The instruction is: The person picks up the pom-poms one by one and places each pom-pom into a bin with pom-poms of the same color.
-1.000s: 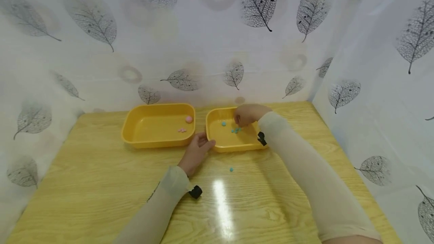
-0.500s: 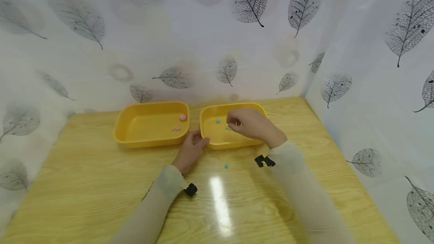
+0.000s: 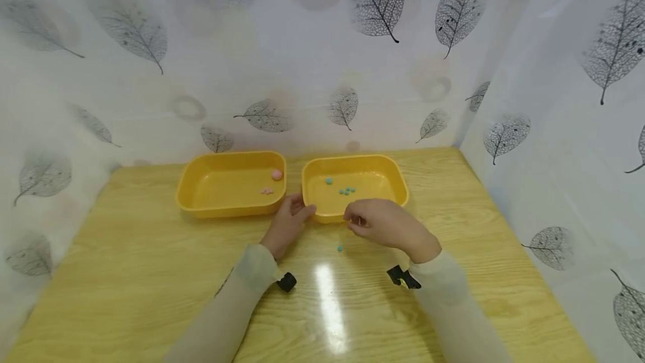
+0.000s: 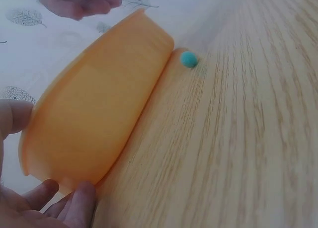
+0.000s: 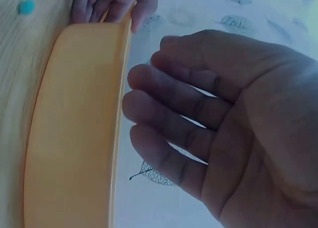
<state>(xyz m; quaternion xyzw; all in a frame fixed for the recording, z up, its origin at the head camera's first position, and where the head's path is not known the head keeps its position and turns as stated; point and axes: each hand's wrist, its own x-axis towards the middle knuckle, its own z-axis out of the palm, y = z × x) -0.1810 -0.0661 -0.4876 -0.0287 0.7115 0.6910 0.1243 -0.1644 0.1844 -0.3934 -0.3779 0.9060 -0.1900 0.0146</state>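
My left hand (image 3: 287, 227) holds the left front corner of the right-hand yellow tray (image 3: 398, 181). In the left wrist view its thumb lies on the rim and its fingers press the tray's outer wall (image 4: 99, 104). Just over the front edge of that tray hovers my right hand (image 3: 390, 226), fingers loosely bent, nothing visible in them. Inside the tray are a teal ball (image 3: 329, 181) and a cluster of small teal balls (image 3: 346, 191). One more small teal ball (image 3: 340, 249) lies on the table in front, also seen in the left wrist view as a teal ball (image 4: 189, 59).
To the left stands another yellow tray (image 3: 201, 213), containing a pink ball (image 3: 277, 175) and several small pink pieces (image 3: 267, 191). A leaf-patterned sheet (image 3: 302, 71) hangs behind and along the sides of the wooden table (image 3: 126, 273).
My right hand has drawn back from inside the right-hand tray toward its front edge, uncovering the teal cluster. The left hand stays at the tray's corner.
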